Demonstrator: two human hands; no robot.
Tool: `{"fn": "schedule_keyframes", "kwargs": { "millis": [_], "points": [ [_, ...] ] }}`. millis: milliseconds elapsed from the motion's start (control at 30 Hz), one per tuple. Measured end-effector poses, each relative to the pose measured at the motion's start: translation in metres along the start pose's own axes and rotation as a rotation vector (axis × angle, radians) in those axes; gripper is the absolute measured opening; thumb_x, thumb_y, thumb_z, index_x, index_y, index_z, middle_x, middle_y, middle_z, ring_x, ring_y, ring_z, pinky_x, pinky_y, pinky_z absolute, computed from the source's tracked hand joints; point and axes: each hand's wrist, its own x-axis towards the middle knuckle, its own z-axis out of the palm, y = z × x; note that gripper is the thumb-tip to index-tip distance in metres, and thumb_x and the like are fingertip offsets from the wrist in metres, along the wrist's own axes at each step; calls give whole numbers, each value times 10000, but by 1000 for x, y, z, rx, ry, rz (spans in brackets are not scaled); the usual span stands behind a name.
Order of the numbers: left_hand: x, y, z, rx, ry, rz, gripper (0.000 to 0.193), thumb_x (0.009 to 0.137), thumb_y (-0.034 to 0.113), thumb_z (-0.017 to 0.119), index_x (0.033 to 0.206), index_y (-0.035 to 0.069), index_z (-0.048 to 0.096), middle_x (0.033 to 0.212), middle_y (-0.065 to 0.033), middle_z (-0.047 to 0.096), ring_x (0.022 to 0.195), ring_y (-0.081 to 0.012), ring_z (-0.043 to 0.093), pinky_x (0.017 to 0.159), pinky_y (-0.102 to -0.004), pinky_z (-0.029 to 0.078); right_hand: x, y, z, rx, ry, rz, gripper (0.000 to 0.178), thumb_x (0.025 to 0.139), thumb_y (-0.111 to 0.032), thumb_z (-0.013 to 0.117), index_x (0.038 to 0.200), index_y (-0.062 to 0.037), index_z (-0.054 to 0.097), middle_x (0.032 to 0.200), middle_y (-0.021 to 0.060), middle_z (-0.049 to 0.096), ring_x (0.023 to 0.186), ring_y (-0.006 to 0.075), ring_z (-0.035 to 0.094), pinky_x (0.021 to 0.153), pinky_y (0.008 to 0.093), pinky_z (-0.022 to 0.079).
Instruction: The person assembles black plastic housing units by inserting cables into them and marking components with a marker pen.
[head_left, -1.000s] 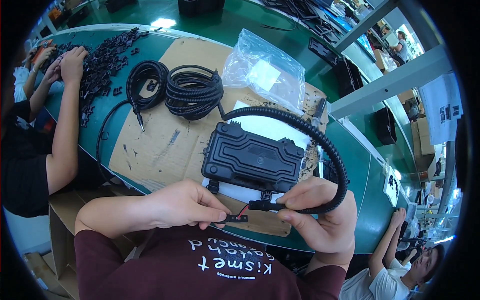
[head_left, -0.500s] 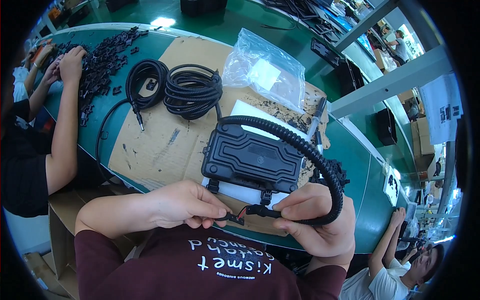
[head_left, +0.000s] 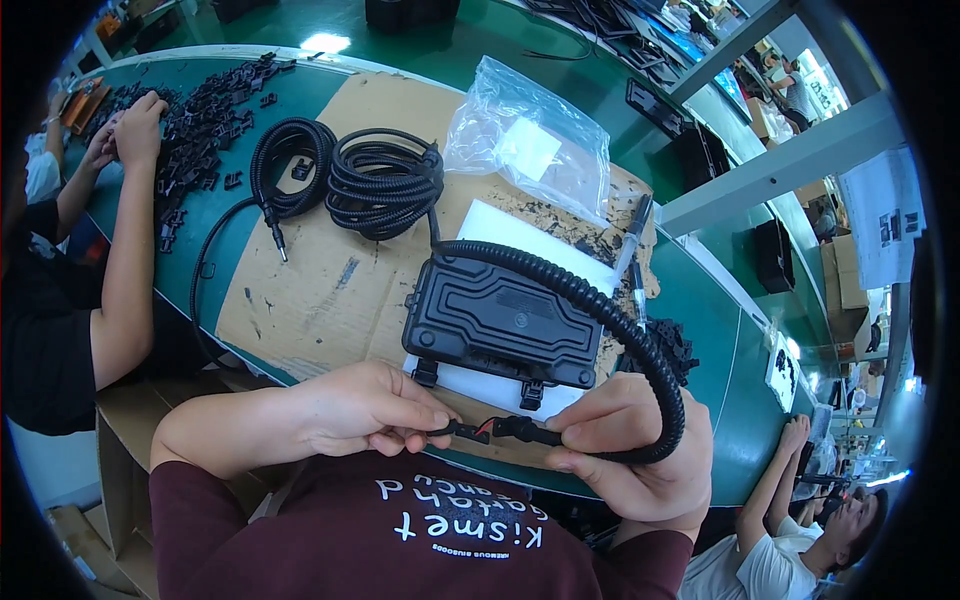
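Fingertips of my left hand (head_left: 385,408) pinch a small black connector (head_left: 466,431) near the table's front edge. My right hand (head_left: 635,440) is closed on a black cable end (head_left: 525,430) where it comes out of a thick corrugated tube (head_left: 625,325). A short red wire (head_left: 486,427) shows between the two pieces. From my right hand the tube arches up over a black plastic case (head_left: 505,315) with two latches on its near side. This case lies closed on a white sheet (head_left: 485,225), just beyond my hands.
Cardboard (head_left: 310,260) covers the middle of the green table. Two coils of black corrugated tube (head_left: 385,185) lie on it, with a clear plastic bag (head_left: 530,140) and marker pens (head_left: 635,235) to the right. Black clips (head_left: 205,120) are heaped at left beside a co-worker's arms (head_left: 130,220).
My right hand and the tube's near bend have dropped slightly toward me. The connector and cable end sit a little closer together. My left hand has hardly moved.
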Motion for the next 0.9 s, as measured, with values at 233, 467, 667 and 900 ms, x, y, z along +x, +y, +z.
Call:
{"fn": "schedule_keyframes", "kwargs": {
  "millis": [233, 467, 667, 900],
  "points": [
    [-3, -1, 6, -26, -24, 23, 289, 950, 55, 606, 1163, -138, 582, 986, -178, 671, 692, -94, 573, 449, -175, 358, 1, -1, 0, -30, -50, -3, 233, 723, -71, 817, 879, 8, 663, 836, 134, 665, 681, 270, 666, 580, 333, 524],
    [-7, -1, 17, 111, -25, 134, 298, 961, 105, 613, 1194, -80, 607, 1009, -118, 681, 746, -75, 576, 535, -158, 415, -2, 2, -1, -41, -78, -6, 230, 733, -85, 815, 875, 6, 659, 852, 141, 660, 691, 275, 667, 588, 334, 526],
    [-6, -1, 33, 337, 74, 399, 261, 962, 87, 604, 1197, -23, 636, 970, -59, 681, 775, -84, 618, 648, -206, 497, -5, 7, -1, -133, -109, 15, 233, 669, 14, 705, 890, 4, 630, 912, 140, 657, 782, 303, 668, 673, 366, 541],
    [4, 8, 46, 959, 286, 990, 198, 883, -23, 636, 1080, -26, 651, 933, -112, 679, 815, -174, 674, 721, -289, 534, -9, 14, 0, -278, -20, -85, 240, 679, 1, 742, 894, -12, 637, 914, 131, 665, 751, 282, 670, 627, 352, 530]
  ]
}}
